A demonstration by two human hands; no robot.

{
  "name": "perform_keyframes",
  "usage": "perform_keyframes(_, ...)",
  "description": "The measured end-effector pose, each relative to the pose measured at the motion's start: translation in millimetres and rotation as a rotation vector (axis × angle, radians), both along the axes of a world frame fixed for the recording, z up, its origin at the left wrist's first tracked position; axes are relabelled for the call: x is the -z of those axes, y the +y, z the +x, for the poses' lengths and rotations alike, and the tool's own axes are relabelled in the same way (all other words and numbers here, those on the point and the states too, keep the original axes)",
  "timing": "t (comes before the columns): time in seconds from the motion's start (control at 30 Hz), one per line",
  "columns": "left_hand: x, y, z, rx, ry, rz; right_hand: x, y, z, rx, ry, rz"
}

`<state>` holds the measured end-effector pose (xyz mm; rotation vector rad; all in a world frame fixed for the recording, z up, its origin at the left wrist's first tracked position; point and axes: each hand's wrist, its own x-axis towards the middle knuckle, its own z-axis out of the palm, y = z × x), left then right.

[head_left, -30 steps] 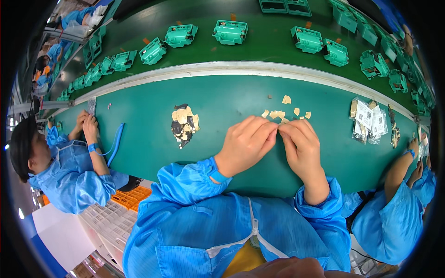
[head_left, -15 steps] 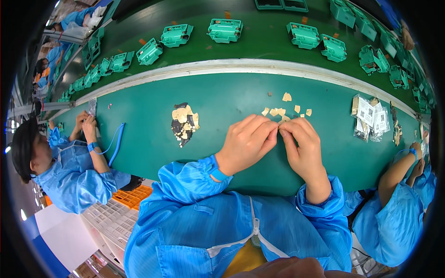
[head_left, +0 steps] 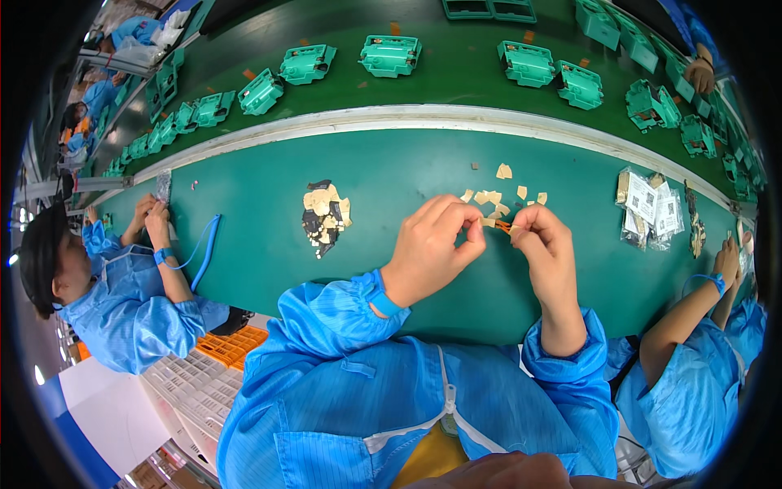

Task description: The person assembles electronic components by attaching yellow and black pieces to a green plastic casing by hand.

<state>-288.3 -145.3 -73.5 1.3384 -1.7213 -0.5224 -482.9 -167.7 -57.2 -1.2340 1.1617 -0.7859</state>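
Note:
My left hand (head_left: 436, 244) is closed in a pinch on a small tan piece (head_left: 488, 222) over the green table. Close by, my right hand (head_left: 546, 253) pinches the end of a thin orange, wire-like part (head_left: 503, 227). That part spans the short gap between my fingertips; its exact kind is too small to make out. Just beyond my fingers lie several loose tan pieces (head_left: 489, 197). Away to the left is a pile of tan and black flat pieces (head_left: 326, 213) with small white bits.
Clear bags with white labels (head_left: 652, 208) lie at the right, beside a dark bundle (head_left: 696, 220). A pale rail (head_left: 366, 118) separates the table from a green conveyor carrying teal housings (head_left: 391, 56). Co-workers sit at left (head_left: 130, 301) and right (head_left: 684, 367).
My hands have drawn slightly apart, my right hand shifting right, and the orange part now shows between them. The co-worker's arms at right have moved. The teal housings have shifted slightly left.

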Motion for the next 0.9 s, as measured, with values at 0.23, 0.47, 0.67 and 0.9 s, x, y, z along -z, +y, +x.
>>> perform_keyframes(0.23,7,-7,-2,-0.011,-0.131,-0.019,6,-4,-1,0.154,-0.274,0.127)
perform_keyframes(0.47,8,-9,-5,-0.01,-0.204,-0.008,6,-3,1,0.161,-0.181,0.101)
perform_keyframes(0.67,2,-13,-3,-0.025,-0.156,-0.029,10,-7,0,0.151,-0.109,-0.078)
perform_keyframes(0.9,-3,-12,-4,0.073,0.037,0.015,11,-3,5,0.079,0.087,-0.324)
